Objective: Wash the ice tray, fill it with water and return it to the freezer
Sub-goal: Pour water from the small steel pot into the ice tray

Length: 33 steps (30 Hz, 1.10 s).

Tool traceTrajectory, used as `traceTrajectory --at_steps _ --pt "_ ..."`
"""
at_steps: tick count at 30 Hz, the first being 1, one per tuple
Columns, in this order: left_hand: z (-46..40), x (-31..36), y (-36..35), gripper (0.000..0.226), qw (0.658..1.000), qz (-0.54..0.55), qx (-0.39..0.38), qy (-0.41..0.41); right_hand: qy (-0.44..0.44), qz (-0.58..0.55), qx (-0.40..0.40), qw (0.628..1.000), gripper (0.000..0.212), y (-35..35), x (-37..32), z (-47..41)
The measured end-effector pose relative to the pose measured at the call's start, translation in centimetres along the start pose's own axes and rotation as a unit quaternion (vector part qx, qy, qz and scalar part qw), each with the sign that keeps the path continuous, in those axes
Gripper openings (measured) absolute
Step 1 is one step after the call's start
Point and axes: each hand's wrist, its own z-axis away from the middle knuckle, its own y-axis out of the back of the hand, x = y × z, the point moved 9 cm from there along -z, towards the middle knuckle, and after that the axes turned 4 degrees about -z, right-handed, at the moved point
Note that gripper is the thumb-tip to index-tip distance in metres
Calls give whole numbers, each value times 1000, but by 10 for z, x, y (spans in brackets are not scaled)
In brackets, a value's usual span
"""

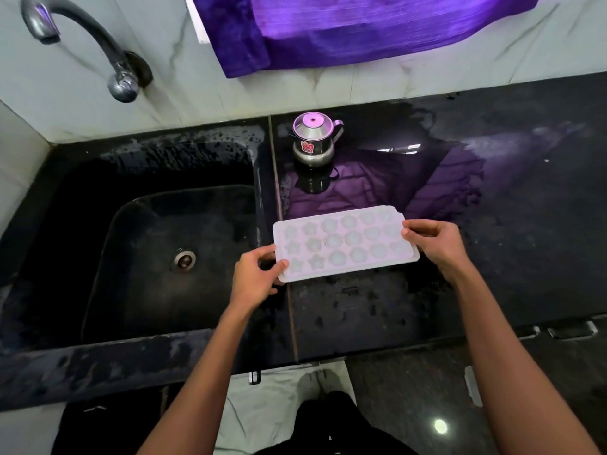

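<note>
Left hand [254,279] and right hand [435,243] are each seen pinching an end of the ice tray [345,243] over the tabletop [509,224]; a steel pot [313,139] is noted at 12 o'clock.

The small steel lidded pot [313,139], on the black counter at the far side just right of the sink, bears a red label whose print is too small to read. No other writing shows.

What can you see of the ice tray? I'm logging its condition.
The ice tray is a pale, plastic-looking rectangle with three rows of star and round cells and a flat rim. It lies roughly level over the dark counter, just right of the sink. The left hand and right hand grip its two short ends.
</note>
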Motion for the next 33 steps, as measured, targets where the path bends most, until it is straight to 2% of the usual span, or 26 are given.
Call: traceTrajectory --at_steps 4,7,10,12,15,18,21,25,28,33 --pt "2 0 -10 42 1000 23 -21 -6 0 16 22 1000 24 8 2 -3" --pt "0 3 -11 44 1000 -3 -21 -5 0 31 27 999 23 12 1 -3" --pt "-3 10 7 52 993 -114 27 12 17 50 48 997 18 12 -14 -4" --pt "-7 23 26 52 988 -134 81 6 46 51 68 995 17 13 -35 -9" --pt "-19 52 46 54 990 -66 123 -29 98 42 71 992 19 6 -77 -22" --pt "-41 85 57 66 990 8 130 -60 130 12 54 990 20 -11 -117 -44" --pt "-71 121 51 54 990 63 103 -70 142 -6 31 989 20 -35 -146 -75" --pt "-114 144 23 60 986 160 41 19 132 -14 -2 991 22 -78 -166 -122" --pt "-135 145 -5 70 970 224 -7 94 110 1 -28 993 22 -113 -165 -152" --pt "-163 144 -31 84 955 273 -29 112 52 82 -79 992 43 -151 -140 -176"
